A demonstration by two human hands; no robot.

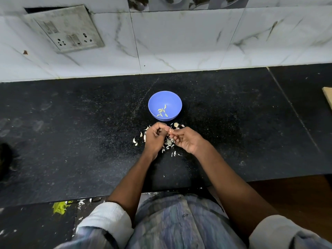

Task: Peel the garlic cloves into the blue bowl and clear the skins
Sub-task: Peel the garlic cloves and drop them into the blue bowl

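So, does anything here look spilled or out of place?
Yes. Garlic skins lie scattered on the black counter around both hands, not gathered. A switchboard on the tiled wall hangs crooked and grimy.

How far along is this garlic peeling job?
Partway. A few peeled cloves already lie in the blue bowl. Both the left hand and right hand are working a clove between them. Loose skins litter the black counter, not yet cleared.

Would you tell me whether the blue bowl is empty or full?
Nearly empty: the blue bowl holds only a few garlic cloves.
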